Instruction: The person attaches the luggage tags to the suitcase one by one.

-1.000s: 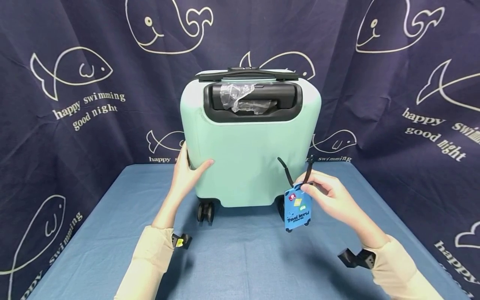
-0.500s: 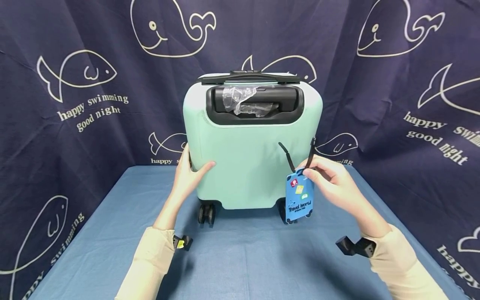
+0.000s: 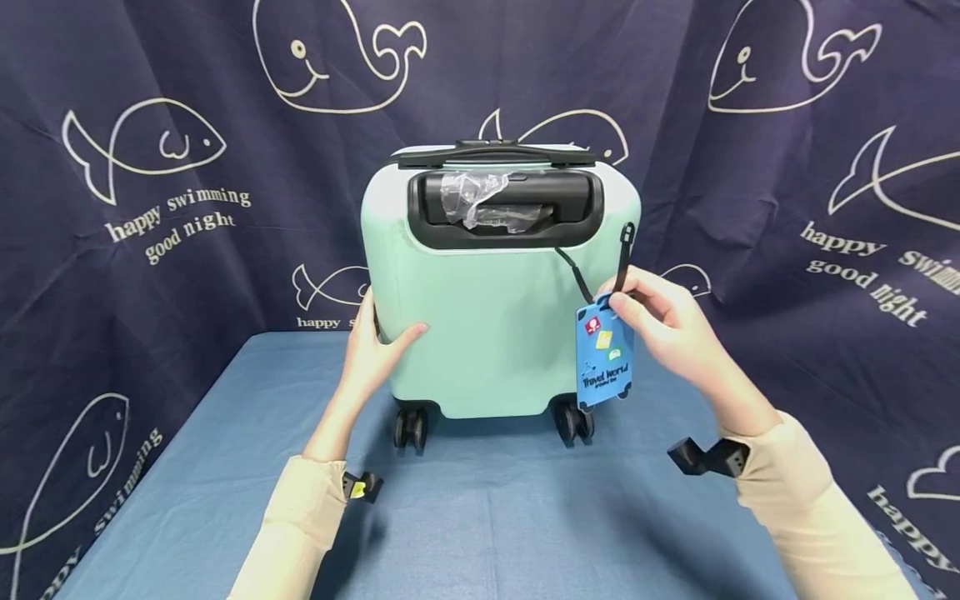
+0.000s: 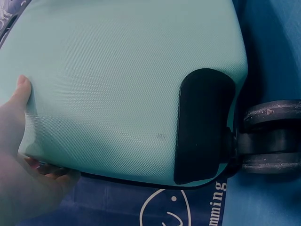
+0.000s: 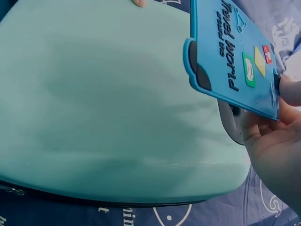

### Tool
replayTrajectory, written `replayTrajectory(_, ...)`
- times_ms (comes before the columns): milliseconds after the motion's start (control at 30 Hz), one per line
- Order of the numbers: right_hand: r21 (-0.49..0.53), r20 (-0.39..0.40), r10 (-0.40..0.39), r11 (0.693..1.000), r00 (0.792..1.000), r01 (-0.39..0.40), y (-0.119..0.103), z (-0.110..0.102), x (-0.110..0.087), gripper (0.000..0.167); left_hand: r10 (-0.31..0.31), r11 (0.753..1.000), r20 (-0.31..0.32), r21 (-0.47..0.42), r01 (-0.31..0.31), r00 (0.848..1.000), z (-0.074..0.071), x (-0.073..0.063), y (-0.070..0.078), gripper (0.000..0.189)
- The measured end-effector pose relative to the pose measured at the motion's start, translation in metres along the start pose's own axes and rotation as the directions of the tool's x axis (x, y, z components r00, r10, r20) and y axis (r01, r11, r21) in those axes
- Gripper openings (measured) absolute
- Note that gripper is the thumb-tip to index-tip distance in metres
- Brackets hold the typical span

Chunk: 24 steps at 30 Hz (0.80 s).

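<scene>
A mint-green suitcase stands upright on its black wheels in the head view. My left hand grips its left side, thumb on the face turned to me and fingers round the edge, as the left wrist view confirms. In front of the suitcase's right side, my right hand pinches a blue luggage tag by its top, between thumb and fingers. The tag reads "Travel World" and hangs down. Its black strap is unfastened, both ends sticking up apart. In the right wrist view the tag is close over the suitcase face.
At the suitcase's top is a black carry handle. Below it, a recess holds the folded pull handle, partly wrapped in clear plastic. A blue cloth covers the table, and a navy printed curtain hangs behind.
My right hand has lifted the luggage tag up along the suitcase's right side, uncovering the right front wheel. My left hand stays on the suitcase's left side.
</scene>
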State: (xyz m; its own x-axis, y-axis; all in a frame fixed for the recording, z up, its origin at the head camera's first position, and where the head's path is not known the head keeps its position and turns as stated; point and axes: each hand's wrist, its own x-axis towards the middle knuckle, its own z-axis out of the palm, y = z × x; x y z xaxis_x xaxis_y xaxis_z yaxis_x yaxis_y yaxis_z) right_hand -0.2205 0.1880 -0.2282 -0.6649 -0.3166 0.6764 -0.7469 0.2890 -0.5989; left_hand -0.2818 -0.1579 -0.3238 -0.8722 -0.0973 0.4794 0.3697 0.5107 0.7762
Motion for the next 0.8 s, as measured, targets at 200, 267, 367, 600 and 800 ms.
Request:
replayTrajectory(200, 0.097, -0.014, 0.008, 0.995, 1.000, -0.007, -0.006, -0.008, 0.014, 0.012, 0.008, 1.000, 0.000, -0.007, -0.008, 1.000, -0.002, 0.000, 0.001, 0.091)
replayTrajectory(267, 0.112, -0.016, 0.011, 0.994, 1.000, -0.009, -0.007, -0.010, 0.018, 0.014, 0.009, 1.000, 0.001, -0.006, -0.009, 1.000, -0.002, -0.001, 0.001, 0.091)
replayTrajectory(367, 0.128, -0.010, 0.014, 0.992, 1.000, -0.013, -0.009, -0.013, 0.025, 0.017, 0.013, 1.000, -0.004, -0.008, -0.013, 1.000, -0.002, -0.002, -0.001, 0.090)
replayTrajectory(600, 0.170, -0.003, 0.018, 0.985, 1.000, -0.017, -0.017, -0.021, 0.043, 0.019, 0.007, 1.000, -0.010, 0.007, -0.007, 1.000, -0.002, -0.006, 0.000, 0.089)
replayTrajectory(800, 0.182, -0.011, 0.026, 0.983, 1.000, -0.023, -0.024, -0.028, 0.059, 0.017, 0.008, 1.000, -0.005, 0.011, -0.008, 1.000, -0.002, -0.007, 0.003, 0.087)
